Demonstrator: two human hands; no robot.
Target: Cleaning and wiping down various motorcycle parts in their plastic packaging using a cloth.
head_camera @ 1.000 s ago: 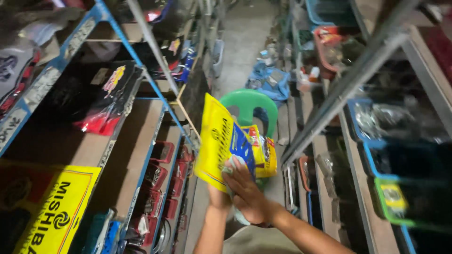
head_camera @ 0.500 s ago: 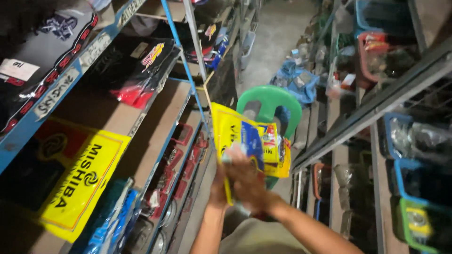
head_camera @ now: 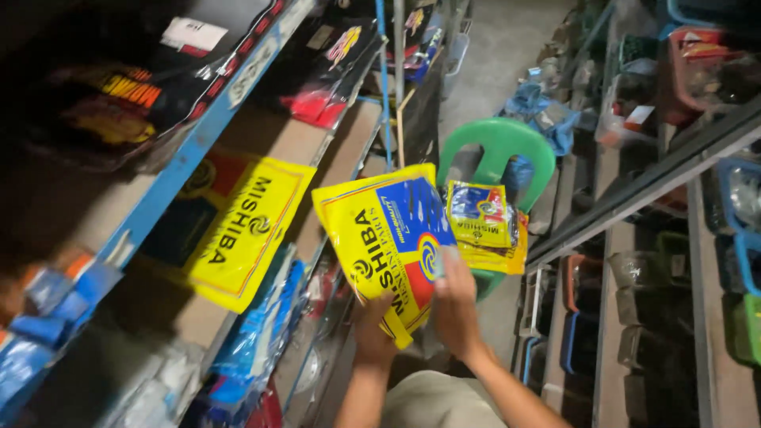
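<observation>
- Holding a large yellow and blue packet, both hands are seen in the narrow aisle between the shelves.
- The packet is gripped at its lower edge by the left hand, fingers closed under it.
- The right hand is pressed on the front of the packet, fingers closed on its edge.
- A pile of smaller yellow packets is seen on the green plastic chair, just behind.
- A similar yellow packet is laid on the blue shelf at the left.
</observation>
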